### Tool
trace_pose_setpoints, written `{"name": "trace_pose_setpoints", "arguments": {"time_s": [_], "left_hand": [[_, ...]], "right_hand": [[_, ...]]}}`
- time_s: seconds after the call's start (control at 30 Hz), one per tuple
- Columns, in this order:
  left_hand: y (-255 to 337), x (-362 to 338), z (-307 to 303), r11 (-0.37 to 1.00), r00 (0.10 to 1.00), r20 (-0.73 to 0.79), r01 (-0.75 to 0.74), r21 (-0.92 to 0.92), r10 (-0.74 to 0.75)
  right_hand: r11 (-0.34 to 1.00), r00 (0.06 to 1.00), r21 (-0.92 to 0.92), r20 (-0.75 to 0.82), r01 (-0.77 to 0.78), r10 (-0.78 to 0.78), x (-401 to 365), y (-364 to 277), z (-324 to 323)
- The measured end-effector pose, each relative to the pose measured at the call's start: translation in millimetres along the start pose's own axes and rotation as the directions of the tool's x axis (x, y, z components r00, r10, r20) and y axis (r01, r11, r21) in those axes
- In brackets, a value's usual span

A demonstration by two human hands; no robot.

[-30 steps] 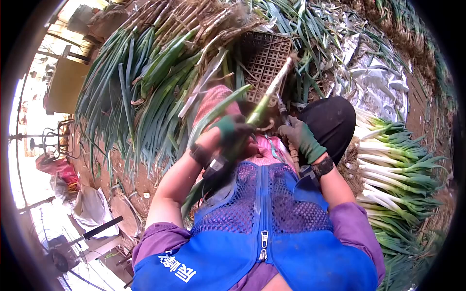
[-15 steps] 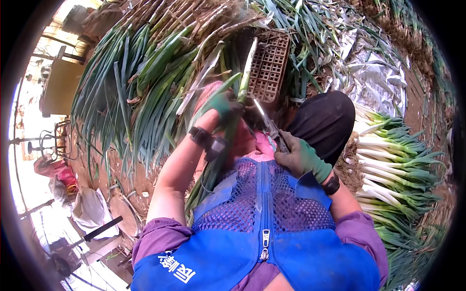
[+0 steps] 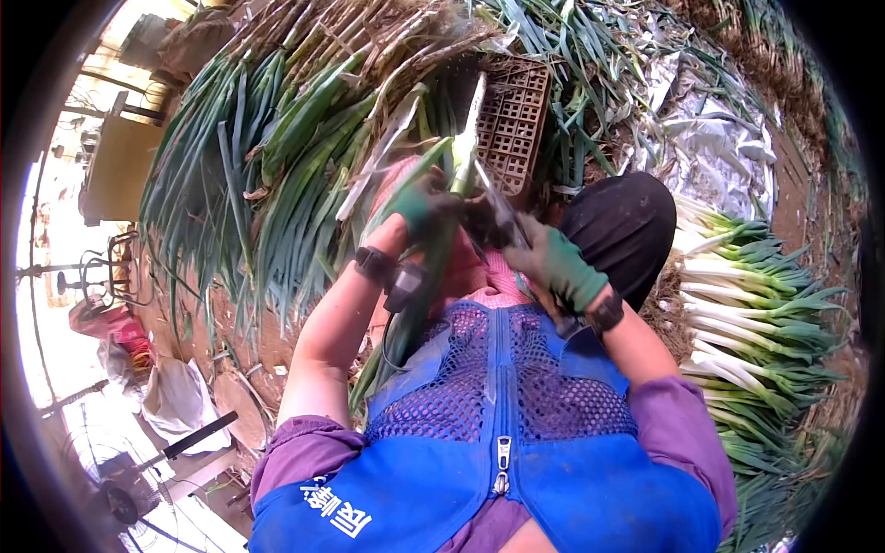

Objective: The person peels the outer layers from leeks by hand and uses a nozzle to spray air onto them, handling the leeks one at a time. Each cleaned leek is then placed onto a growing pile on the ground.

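Observation:
My left hand (image 3: 424,207), in a green glove, is closed around a green onion (image 3: 467,138), whose pale stem points up and away from me. My gloved right hand (image 3: 558,267) grips a tool (image 3: 502,207) with a slim metal tip; motion blurs it, and its exact kind is hard to tell. The tip is at the stem, just above my left hand. Long green leaves run down from my left hand beside the blue vest.
A large heap of untrimmed onions (image 3: 277,166) lies at the left, a brown plastic crate (image 3: 512,120) ahead. White-stemmed onions (image 3: 737,323) lie in a row at the right, below crumpled white sheeting (image 3: 719,152). A fan (image 3: 120,502) stands at lower left.
My right hand has moved slightly up, bringing the tool's tip to the stem. A pale layer now stands out from the stem above my left hand.

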State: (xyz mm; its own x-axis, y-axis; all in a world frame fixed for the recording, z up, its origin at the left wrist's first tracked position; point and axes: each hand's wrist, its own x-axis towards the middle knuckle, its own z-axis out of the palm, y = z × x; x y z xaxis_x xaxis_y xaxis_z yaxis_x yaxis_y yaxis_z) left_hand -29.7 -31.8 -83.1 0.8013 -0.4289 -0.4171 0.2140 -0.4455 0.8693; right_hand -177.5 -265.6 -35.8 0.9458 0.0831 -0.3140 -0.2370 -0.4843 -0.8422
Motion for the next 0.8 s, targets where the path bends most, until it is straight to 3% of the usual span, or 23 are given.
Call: {"name": "trace_pose_setpoints", "arguments": {"time_s": [0.13, 0.23, 0.3, 0.37, 0.43, 0.47, 0.53, 0.57, 0.6, 0.67, 0.7, 0.73, 0.8], "left_hand": [[17.7, -16.1, -3.1, 0.986, 0.991, 0.025, 0.130, 0.100, -0.133], [16.9, -21.9, -5.9, 0.993, 0.990, 0.069, 0.121, -0.013, -0.119], [1.4, -18.4, -17.8, 0.952, 0.953, 0.172, -0.275, 0.135, 0.250], [1.3, -18.9, -23.8, 0.959, 0.940, 0.217, -0.279, 0.055, 0.262], [32.5, -32.2, -26.6, 0.969, 0.968, 0.239, 0.124, -0.215, -0.071], [47.6, -36.3, -25.0, 0.892, 0.947, 0.300, 0.233, -0.388, -0.117], [36.2, -30.1, -21.0, 0.965, 0.931, 0.258, -0.233, -0.120, 0.257], [27.6, -24.8, -19.0, 0.888, 0.856, 0.277, -0.459, 0.022, 0.436], [14.7, -18.2, -15.8, 0.962, 0.909, 0.315, -0.267, -0.064, 0.274], [23.5, -24.6, -4.1, 0.981, 0.944, 0.329, 0.074, -0.179, -0.011], [29.1, -37.1, 7.3, 0.952, 0.946, 0.296, 0.206, -0.224, -0.135], [35.2, -47.1, 13.3, 0.981, 0.948, 0.271, 0.188, -0.045, -0.169], [-11.5, -34.0, 14.5, 0.979, 0.961, 0.275, -0.049, 0.199, -0.008]], "right_hand": [[0.970, 0.994, 0.220, 0.014, -0.106, 0.105, 71.4, 30.8, 3.9], [0.939, 0.995, 0.328, 0.026, -0.103, 0.100, 86.8, 39.0, 3.4], [0.952, 0.992, 0.288, 0.094, -0.104, 0.080, 61.7, 27.2, -3.3], [0.951, 0.995, 0.308, 0.101, -0.033, 0.002, 10.7, -10.4, -9.9], [0.952, 0.956, 0.281, 0.290, -0.118, 0.033, -19.9, -12.4, -11.9], [0.970, 0.956, 0.221, 0.291, -0.104, 0.036, -29.8, -14.3, -13.1], [0.992, 0.955, 0.099, 0.293, -0.076, 0.044, -43.5, -15.7, -14.9], [0.975, 0.959, 0.158, 0.262, -0.154, 0.109, -42.5, -9.6, -15.7], [0.949, 0.956, 0.219, 0.234, -0.227, 0.174, -37.7, 1.5, -15.0], [0.974, 0.998, 0.223, -0.047, -0.031, 0.042, -18.7, 19.5, -10.5], [0.964, 0.996, 0.257, -0.032, -0.074, 0.084, -8.3, 23.8, -13.7], [0.950, 0.992, 0.290, -0.015, -0.114, 0.124, 4.5, 20.2, -18.5], [0.941, 0.983, 0.289, 0.007, -0.176, 0.181, 31.6, 20.3, -24.3]]}}
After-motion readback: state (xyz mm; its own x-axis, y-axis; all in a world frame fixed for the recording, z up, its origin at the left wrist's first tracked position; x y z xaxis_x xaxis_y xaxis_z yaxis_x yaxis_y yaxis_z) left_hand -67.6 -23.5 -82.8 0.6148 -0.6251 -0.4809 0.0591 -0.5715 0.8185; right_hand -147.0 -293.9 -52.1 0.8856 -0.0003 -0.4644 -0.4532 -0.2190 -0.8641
